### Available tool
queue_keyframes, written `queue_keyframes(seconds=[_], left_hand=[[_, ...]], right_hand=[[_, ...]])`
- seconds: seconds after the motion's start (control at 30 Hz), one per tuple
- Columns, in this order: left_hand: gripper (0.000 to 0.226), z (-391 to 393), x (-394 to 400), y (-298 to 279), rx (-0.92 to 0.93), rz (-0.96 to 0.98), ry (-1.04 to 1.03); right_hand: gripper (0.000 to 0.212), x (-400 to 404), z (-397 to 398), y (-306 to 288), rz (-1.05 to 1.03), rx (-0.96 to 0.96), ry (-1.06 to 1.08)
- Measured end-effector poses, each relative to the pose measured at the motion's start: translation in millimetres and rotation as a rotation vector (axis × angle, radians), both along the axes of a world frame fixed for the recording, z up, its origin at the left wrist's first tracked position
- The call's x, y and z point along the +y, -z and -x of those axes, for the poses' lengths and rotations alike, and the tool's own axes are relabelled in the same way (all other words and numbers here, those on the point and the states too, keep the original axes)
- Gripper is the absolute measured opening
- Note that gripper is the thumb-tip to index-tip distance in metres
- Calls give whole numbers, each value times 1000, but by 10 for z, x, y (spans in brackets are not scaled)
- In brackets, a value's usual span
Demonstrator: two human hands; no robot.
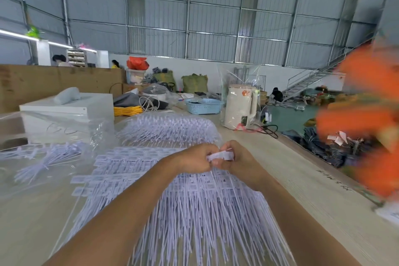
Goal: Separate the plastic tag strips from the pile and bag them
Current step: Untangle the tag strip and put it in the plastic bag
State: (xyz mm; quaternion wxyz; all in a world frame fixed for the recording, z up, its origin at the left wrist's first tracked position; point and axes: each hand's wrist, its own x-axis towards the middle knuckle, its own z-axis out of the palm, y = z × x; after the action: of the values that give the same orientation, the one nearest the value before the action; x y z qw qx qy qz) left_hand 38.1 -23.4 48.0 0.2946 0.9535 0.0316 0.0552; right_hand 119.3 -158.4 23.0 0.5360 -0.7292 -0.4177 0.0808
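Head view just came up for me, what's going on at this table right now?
A person is working through a big pile of white plastic tag strips spread on the table. Both hands meet above the pile: the left hand and right hand together pinch a small bunch of tags, seemingly pulling it apart from the rest. Separated strips lie on clear plastic to the left. Nothing looks bagged from this bunch yet.

Bare desk [291, 179] lies open to the right of your fingers [216, 153]. Beneath and left of them spreads the pile of tag strips [190, 207]; beyond them a bagged bundle [170, 127] and a kettle [239, 108] block the way.
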Motion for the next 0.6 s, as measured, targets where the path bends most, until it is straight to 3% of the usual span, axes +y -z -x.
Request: queue_keyframes(seconds=[0.1,0.37,0.43,0.6], left_hand=[[39,20,74,12,-29,47,-64],[20,73,191,46,-62,175,-81],[25,99,196,55,-50,246,-82],[32,98,163,54,-102,199,-85]], right_hand=[[18,18,-9,28,-21,-26,-31],[12,34,-31,34,-141,147,-71],[15,13,-40,25,-76,174,-81],[14,-36,-21,-90,166,232,-163]])
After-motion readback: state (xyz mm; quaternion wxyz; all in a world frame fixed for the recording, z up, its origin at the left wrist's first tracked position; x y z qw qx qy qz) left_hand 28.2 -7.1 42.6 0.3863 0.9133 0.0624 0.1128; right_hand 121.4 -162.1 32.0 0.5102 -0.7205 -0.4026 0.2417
